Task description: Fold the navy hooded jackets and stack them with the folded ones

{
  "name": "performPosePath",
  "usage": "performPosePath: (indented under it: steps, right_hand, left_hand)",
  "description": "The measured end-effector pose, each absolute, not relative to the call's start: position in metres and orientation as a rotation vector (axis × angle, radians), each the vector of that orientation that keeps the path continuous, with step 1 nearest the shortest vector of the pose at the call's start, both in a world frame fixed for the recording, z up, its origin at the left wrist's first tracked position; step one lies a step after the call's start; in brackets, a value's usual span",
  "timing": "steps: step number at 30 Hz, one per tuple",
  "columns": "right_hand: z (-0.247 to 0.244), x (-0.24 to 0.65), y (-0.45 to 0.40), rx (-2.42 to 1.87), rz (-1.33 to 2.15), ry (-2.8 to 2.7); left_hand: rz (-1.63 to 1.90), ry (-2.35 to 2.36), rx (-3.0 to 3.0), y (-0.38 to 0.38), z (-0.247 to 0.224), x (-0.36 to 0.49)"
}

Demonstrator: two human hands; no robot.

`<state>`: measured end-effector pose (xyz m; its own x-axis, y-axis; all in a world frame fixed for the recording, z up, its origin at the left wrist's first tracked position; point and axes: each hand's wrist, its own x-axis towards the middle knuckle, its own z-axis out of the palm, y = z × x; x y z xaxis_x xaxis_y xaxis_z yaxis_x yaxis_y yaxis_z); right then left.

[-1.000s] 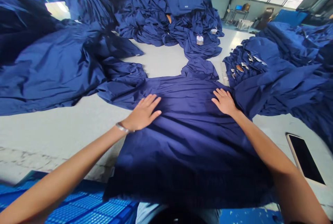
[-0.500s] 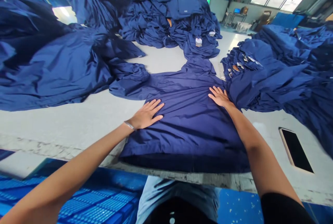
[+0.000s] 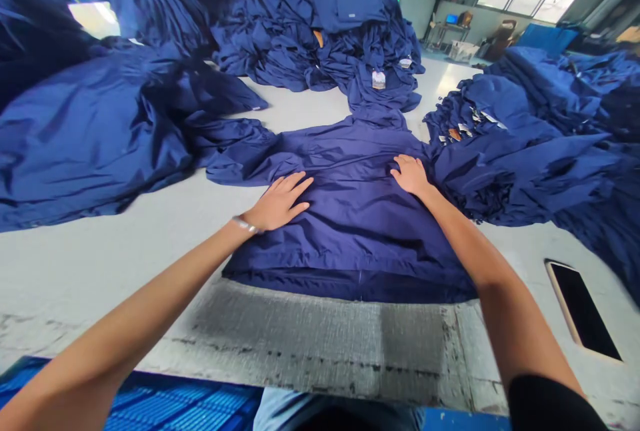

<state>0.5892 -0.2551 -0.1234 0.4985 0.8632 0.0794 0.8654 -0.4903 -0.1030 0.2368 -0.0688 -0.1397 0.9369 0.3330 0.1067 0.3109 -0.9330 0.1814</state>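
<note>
left hand (image 3: 280, 203) and right hand (image 3: 411, 175) lie open and spread, gripping nothing, flat on the navy jacket (image 3: 350, 231) on the tabletop (image 3: 100, 284) (even outward pressure suits the creases).

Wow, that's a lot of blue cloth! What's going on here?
A person stands at a pale work table, with their left hand and right hand flat on a navy jacket spread out in front of them. Heaps of navy garments lie beyond and beside it, and a smartphone lies on the table to the right.
</note>
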Motion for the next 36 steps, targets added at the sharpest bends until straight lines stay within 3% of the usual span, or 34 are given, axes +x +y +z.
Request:
performPosePath:
  steps: [3, 6, 10, 20, 26, 36]
  right_hand:
    - [-0.114, 0.532, -0.324, -2.28, -0.245, -1.766]
    - [-0.116, 0.476, -0.402, -2.001, -0.337, -2.025]
    - [-0.138, 0.44, -0.457, -1.997, -0.359, -2.059]
    - [-0.165, 0.438, -0.46, -2.022, -0.484, -1.886]
    - [-0.151, 0.437, -0.458, -1.951, -0.411, -1.703]
    - [-0.11, 0.422, -0.468, -1.735, -0.643, -1.707]
  left_hand:
    - [0.497, 0.202, 2.883, -0.117, -0.125, 0.199]
    - [0.546, -0.007, 2.935, -0.158, -0.125, 0.164]
    - [0.609, -0.04, 3.081, -0.177, -0.143, 0.15]
    - [0.66, 0.191, 3.07, -0.176, -0.166, 0.155]
    - [0.713, 0.117, 3.046, -0.191, -0.155, 0.164]
    - [1.21, 0.102, 3.058, -0.201, -0.122, 0.149]
